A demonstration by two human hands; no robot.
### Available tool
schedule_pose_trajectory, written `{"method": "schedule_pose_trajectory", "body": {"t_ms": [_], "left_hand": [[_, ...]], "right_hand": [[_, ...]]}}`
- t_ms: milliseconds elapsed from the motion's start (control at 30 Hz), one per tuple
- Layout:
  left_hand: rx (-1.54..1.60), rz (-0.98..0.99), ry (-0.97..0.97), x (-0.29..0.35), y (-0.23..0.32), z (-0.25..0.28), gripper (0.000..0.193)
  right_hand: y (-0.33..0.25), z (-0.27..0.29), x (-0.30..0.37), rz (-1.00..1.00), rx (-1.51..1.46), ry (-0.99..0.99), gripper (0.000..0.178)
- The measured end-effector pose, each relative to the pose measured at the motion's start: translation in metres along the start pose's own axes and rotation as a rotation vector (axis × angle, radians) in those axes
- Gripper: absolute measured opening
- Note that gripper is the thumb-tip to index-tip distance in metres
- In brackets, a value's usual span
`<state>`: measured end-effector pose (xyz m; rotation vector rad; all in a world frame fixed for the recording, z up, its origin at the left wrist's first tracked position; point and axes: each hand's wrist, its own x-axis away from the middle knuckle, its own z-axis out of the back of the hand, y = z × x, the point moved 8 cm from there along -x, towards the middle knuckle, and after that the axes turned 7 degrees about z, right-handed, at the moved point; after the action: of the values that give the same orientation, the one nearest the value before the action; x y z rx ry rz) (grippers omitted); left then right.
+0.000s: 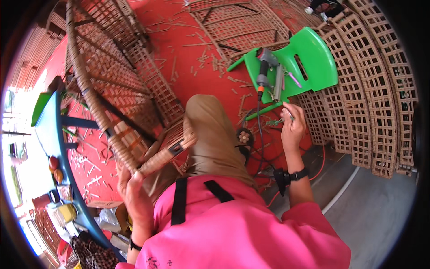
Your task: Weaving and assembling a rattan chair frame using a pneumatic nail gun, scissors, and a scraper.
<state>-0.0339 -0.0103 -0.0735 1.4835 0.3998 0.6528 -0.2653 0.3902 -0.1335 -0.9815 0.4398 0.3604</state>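
Note:
A wicker frame (92,96) with a wrapped rim and an open woven lattice leans over my left thigh. At its near lower corner my left hand (135,195) grips the rim, thumb on top and fingers partly hidden beneath. My right hand (293,125) is raised beside the green plastic chair (316,49), its fingers closed around a small green-handled tool (275,122) whose kind I cannot make out. On the chair seat lie a grey and black air tool (264,67) on a hose, metal strips (278,83) and a pink pen-like stick (294,80).
Stacked lattice panels (358,85) stand at the right. Another woven panel (242,27) lies at the far side. Cane scraps litter the red floor (179,85). A blue table (67,179) with small items is at the left. An air hose (260,130) hangs from the chair.

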Motion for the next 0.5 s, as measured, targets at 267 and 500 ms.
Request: {"method": "schedule_pose_trajectory", "body": {"t_ms": [267,500], "left_hand": [[0.033,0.137,0.086,0.004,-0.001,0.001,0.051],[0.114,0.266,0.086,0.01,-0.004,0.005,0.056]], "right_hand": [[0.174,0.006,-0.044,0.148,0.414,-0.111,0.033],[0.251,-0.021,-0.082,0.144,0.646,-0.409,0.047]]}}
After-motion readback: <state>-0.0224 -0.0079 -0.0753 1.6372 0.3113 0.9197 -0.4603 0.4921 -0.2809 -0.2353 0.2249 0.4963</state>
